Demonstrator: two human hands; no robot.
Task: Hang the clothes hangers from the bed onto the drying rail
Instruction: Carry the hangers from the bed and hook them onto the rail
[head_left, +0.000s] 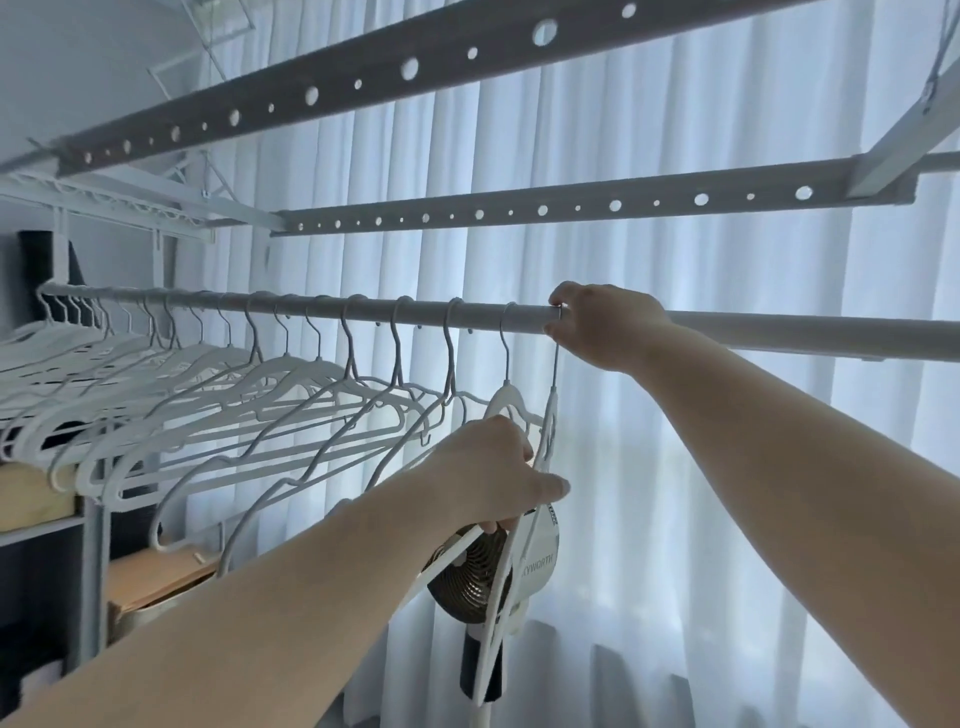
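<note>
Being pinched at the drying rail (311, 309) by the right hand (589, 323) and gripped by the left hand (493, 475), a hanger (550, 410) could be dropped if released unhooked.

The drying rail (311, 306) is a smooth, matt, pale grey tube, metal by its look. Along it the hangers (311, 384) are white with a dull, slightly fuzzy coat, on thin hooks (449, 353) of bare grey wire with a faint sheen. The hanger (551, 415) that my right hand (597, 325) pinches at the rail and my left hand (493, 467) grips below it has the same finish. Above the rail, the perforated bars (519, 213) are matt grey metal. Behind the rail hangs a sheer white cloth curtain (675, 493). Below the rail, a fan (540, 561) has a glossy white plastic shell.
</note>
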